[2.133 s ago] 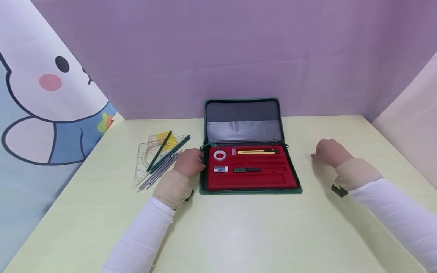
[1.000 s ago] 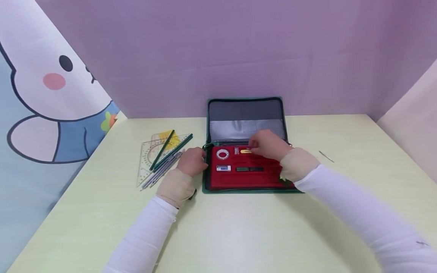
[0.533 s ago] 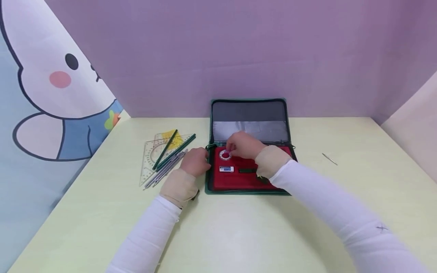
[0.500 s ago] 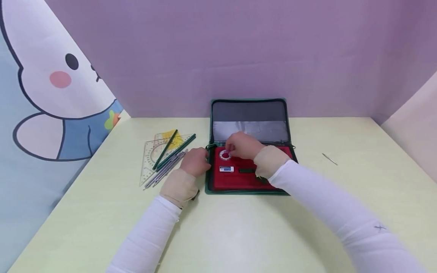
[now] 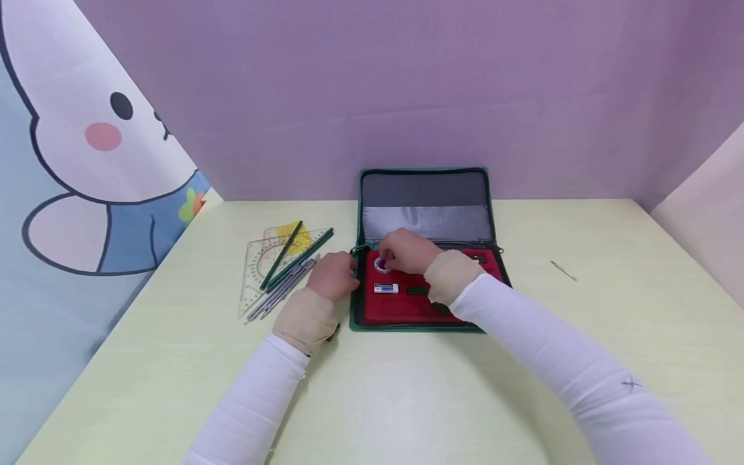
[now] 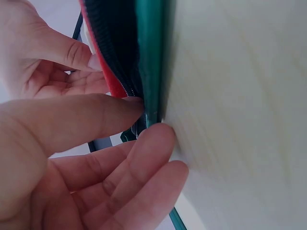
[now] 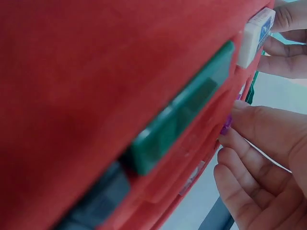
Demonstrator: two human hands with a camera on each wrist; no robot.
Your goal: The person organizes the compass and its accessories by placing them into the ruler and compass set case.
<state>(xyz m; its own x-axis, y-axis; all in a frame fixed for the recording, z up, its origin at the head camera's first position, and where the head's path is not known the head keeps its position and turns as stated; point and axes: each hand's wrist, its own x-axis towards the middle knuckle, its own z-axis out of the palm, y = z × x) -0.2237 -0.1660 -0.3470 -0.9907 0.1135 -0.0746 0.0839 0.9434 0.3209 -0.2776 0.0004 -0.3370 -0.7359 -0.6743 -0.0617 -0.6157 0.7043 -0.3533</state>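
On the left of a pale tabletop (image 5: 372,400), a clear set square (image 5: 250,284) lies with a yellow sheet (image 5: 302,239), dark green pencils (image 5: 298,257) and slim silver drawing tools (image 5: 285,284) piled over and beside it.

Next comes the person's left hand (image 5: 332,276), at the left side of an open, zip-edged green case (image 5: 415,328). Its thumb and forefinger close on the case's rim, one on each face, while the other fingers are loosely bent.

Inside the case is a red tray (image 5: 401,313). Near its upper left corner sits a white ring (image 5: 383,270), partly covered; below it is a white-and-blue eraser (image 5: 386,289).

The right hand (image 5: 409,250) is over the ring, thumb and forefinger nearly together, pinching a small purple piece (image 7: 226,125). The step in hand appears to be fitting or freeing this piece at the ring; which, I cannot tell. The next move seems to call for a light, steady pinch while the left hand braces the case.

Further right in the tray are a green container (image 5: 416,290), partly behind the wrist, and a dark object's end (image 5: 478,259). Well apart, a thin metal rod (image 5: 563,270) lies on the tabletop.
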